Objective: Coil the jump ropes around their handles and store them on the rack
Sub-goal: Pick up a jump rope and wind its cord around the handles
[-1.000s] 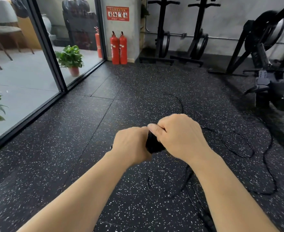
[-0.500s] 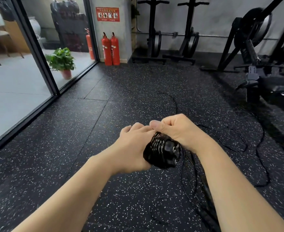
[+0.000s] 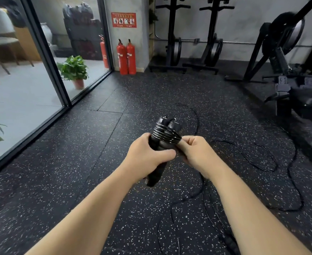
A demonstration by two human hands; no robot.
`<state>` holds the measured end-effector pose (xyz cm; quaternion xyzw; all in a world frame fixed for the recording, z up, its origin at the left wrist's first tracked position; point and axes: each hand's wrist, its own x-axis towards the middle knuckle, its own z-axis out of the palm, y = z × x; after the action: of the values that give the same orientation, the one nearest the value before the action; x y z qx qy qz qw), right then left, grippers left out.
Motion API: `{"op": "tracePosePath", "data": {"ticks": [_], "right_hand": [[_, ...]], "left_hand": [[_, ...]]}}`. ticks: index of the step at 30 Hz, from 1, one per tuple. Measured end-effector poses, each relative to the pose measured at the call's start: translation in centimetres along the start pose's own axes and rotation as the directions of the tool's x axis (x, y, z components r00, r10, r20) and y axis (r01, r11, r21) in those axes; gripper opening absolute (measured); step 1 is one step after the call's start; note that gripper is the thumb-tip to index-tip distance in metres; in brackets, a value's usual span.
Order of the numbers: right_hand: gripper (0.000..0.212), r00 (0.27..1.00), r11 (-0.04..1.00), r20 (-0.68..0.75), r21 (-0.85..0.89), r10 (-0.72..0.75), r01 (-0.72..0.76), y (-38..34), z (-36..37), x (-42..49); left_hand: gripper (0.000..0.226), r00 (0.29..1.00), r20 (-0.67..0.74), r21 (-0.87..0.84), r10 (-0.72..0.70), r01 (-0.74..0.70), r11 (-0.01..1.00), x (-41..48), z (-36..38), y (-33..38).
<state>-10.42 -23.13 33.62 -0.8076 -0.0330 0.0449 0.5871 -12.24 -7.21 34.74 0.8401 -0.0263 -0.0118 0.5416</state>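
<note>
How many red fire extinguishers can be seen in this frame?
3. Two fire extinguishers stand side by side at the foot of the grey pillar; a third shows behind the glass wall, left of them. Others may be hidden.

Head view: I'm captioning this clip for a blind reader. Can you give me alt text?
A left hand grips two black handles held together, while the right hand pinches the black rope coiled around their upper end. More rope trails loose over the speckled floor of a gym.
</note>
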Motion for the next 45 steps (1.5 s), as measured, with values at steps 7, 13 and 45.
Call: {"op": "tracePosePath", "data": {"ticks": [7,13,45], "right_hand": [[0.03,0.993,0.982,-0.082,-0.179,-0.08,0.064,-1.0,1.5,-0.9],[0.05,0.986,0.991,-0.149,-0.117,-0.078,0.061,-1.5,1.7,-1.5],[0.017,0.929,0.572,-0.363,-0.749,0.067,-0.334,-1.5,1.1,-8.3]], "left_hand": [[0.022,0.995,-0.088,0.031,-0.045,0.048,0.998,1.1,-0.2,-0.9],[0.034,0.994,-0.098,0.157,0.044,-0.028,0.987,0.8,0.3,-0.5],[0.044,0.992,0.049,0.417,-0.114,0.083,0.905,1.7,5.5,-2.7]]}}
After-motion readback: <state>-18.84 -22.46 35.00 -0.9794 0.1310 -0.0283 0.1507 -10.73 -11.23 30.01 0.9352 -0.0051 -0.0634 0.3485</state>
